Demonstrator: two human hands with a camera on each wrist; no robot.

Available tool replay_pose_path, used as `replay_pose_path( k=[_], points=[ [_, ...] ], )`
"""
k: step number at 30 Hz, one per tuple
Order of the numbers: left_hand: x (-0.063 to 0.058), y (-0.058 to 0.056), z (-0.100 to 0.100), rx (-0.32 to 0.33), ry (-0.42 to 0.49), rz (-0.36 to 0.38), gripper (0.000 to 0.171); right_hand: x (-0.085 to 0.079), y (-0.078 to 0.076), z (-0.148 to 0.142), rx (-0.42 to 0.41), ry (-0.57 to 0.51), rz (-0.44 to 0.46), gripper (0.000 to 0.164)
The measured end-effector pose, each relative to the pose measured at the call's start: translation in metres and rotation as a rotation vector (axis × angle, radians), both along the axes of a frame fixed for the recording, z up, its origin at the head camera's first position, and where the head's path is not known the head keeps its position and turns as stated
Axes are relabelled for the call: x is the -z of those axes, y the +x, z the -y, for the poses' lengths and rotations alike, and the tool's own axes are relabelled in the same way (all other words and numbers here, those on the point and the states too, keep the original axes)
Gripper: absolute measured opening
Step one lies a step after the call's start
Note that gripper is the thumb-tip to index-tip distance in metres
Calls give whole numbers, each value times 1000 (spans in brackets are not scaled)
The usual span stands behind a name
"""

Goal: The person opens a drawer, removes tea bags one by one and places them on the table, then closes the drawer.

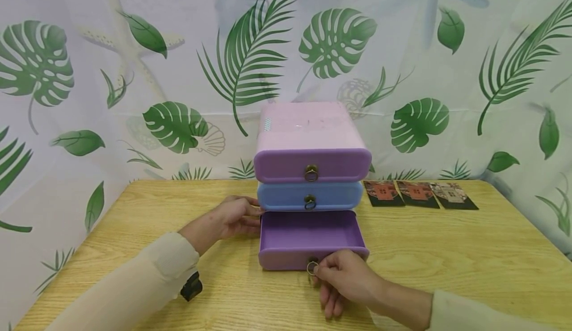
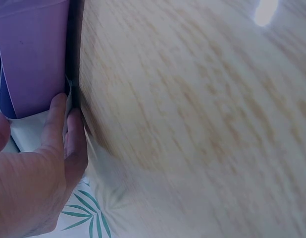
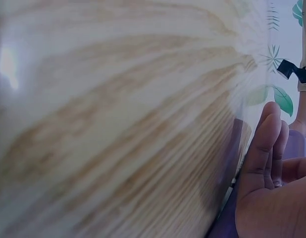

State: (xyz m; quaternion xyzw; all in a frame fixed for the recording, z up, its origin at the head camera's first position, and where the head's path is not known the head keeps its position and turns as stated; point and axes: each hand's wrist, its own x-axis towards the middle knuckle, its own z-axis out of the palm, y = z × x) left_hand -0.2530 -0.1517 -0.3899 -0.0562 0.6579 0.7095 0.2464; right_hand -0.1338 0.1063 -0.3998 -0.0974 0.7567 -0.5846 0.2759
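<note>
A small three-tier drawer unit (image 1: 308, 127) with a pale pink top stands on the table. Its upper purple drawer (image 1: 281, 165) and middle blue drawer (image 1: 281, 196) are closed; the bottom purple drawer (image 1: 286, 260) is pulled out, its visible inside bare. My right hand (image 1: 350, 277) pinches that drawer's ring pull (image 1: 311, 268) between thumb and forefinger, the other fingers extended below. My left hand (image 1: 234, 217) rests against the unit's left side near the bottom. In the left wrist view its fairly straight fingers (image 2: 55, 121) touch the white casing (image 2: 31, 131) beside the drawer's purple side.
Three dark printed cards (image 1: 417, 194) lie in a row at the back right of the wooden table (image 1: 447, 256). A leaf-patterned cloth (image 1: 178, 73) hangs right behind the table. A black wrist device (image 1: 191, 287) sits below the left sleeve.
</note>
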Motion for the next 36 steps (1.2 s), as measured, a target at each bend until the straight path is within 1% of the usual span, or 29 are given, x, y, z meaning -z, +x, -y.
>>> replay_pose_path(
  k=[9,22,27,30,36],
  points=[
    [0,-1,1,3,3,0,40,-2,-3,0,-9,2,11,26],
    [2,-2,2,7,2,1,41,-4,-7,0,-13,5,5,27],
    [2,-2,2,1,9,5,40,-4,-11,0,7,29,-45,26],
    [2,-1,1,-3,19,10,39,-4,-15,1,26,62,-77,25],
    [2,-1,1,-3,27,13,39,-3,-16,4,46,177,-202,24]
  ],
)
